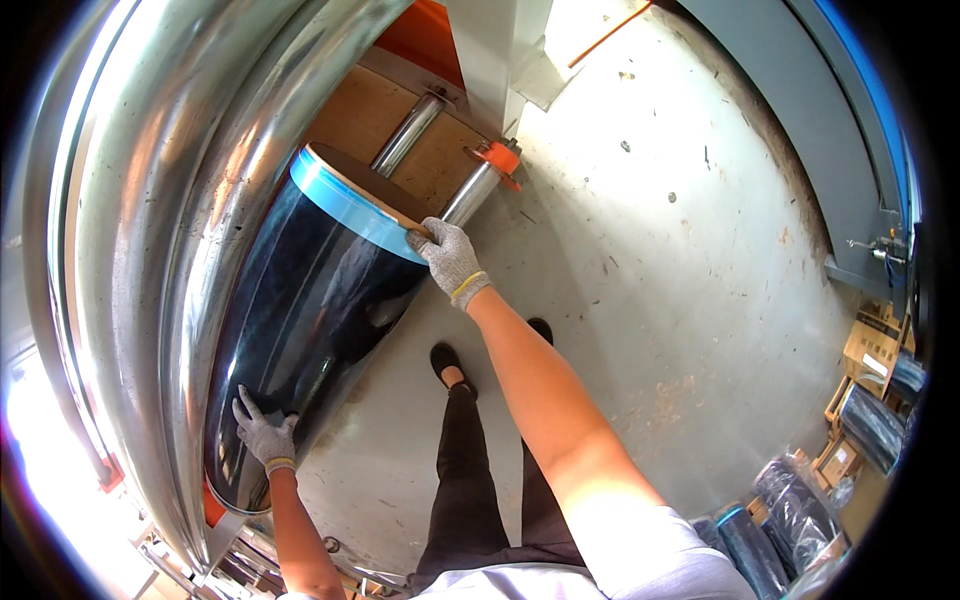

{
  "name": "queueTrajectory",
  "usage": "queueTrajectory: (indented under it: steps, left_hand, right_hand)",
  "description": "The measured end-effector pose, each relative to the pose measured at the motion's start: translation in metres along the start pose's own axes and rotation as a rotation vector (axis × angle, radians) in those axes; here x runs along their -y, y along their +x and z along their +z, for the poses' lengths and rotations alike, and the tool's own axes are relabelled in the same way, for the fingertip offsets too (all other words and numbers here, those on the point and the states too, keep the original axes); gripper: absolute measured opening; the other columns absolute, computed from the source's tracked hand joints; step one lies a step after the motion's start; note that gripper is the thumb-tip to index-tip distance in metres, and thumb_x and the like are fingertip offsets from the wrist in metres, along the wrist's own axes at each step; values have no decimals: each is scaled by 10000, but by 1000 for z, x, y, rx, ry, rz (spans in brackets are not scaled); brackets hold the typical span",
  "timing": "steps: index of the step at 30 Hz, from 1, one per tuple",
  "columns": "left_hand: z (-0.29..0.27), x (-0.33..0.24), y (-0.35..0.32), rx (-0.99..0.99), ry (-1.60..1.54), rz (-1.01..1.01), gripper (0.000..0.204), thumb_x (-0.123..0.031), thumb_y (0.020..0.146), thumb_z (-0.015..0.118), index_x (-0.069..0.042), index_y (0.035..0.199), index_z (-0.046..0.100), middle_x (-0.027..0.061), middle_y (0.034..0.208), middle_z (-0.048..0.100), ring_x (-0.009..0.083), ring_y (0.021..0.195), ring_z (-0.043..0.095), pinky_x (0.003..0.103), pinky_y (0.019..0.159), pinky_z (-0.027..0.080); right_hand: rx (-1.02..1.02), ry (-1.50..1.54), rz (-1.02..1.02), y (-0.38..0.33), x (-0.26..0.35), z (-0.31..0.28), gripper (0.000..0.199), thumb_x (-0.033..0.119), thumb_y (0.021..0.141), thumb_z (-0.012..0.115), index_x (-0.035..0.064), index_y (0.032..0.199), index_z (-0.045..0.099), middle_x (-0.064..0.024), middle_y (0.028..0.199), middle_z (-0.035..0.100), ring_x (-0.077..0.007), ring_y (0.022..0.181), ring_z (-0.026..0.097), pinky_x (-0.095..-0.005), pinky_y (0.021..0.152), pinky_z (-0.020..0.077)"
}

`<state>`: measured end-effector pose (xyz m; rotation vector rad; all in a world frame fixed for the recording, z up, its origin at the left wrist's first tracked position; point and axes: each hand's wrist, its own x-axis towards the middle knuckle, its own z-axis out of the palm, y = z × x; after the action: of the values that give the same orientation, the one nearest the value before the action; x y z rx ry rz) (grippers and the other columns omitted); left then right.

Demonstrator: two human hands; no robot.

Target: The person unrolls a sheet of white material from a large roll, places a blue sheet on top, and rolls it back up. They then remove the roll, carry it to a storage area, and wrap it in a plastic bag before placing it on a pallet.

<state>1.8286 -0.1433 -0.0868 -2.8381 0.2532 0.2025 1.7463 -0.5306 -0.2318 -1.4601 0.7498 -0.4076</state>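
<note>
A large roll of glossy black film (310, 290) lies beside big polished metal rollers, with a band of blue tape (350, 212) round its far end. My left hand (265, 432), in a grey knit glove, rests open with spread fingers on the film near the roll's near end. At the far end my right hand (450, 258), gloved alike, grips the roll's rim at the taped corner, its fingers curled over the edge. Just past that end, two shiny metal bars (470, 192) show, the nearer one with an orange collar (497, 163). The roll's underside is hidden.
Tall chrome rollers (215, 220) stand along the left. A grey machine housing (790, 110) curves along the right. Wrapped film rolls (795, 500) and cardboard boxes (868, 345) sit at the lower right. I stand on a scuffed grey floor (640, 300) with specks of debris.
</note>
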Motion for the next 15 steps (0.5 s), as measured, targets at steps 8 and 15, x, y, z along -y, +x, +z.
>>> queueTrajectory:
  steps: [8,15]
  left_hand:
    - [-1,1,-1,-1,6,15,1217,-245,543,874,-210,1541,177,183,1501,286,451,1215,430,497,1044,384]
    - [-7,-6,-2,2,4,1,1208,-240,543,877,-193,1537,191,183,1500,285,434,1233,424,486,1059,370]
  right_hand:
    - [12,-100,30,-1,8,-3,311,262,894,642,-45,937,616,-161,815,630,-227,750,561,-349,725,468]
    - [-53,-253,-84,2,56,13,424,350,848,640,22,1117,621,-178,1101,641,-309,1127,564,-434,972,415]
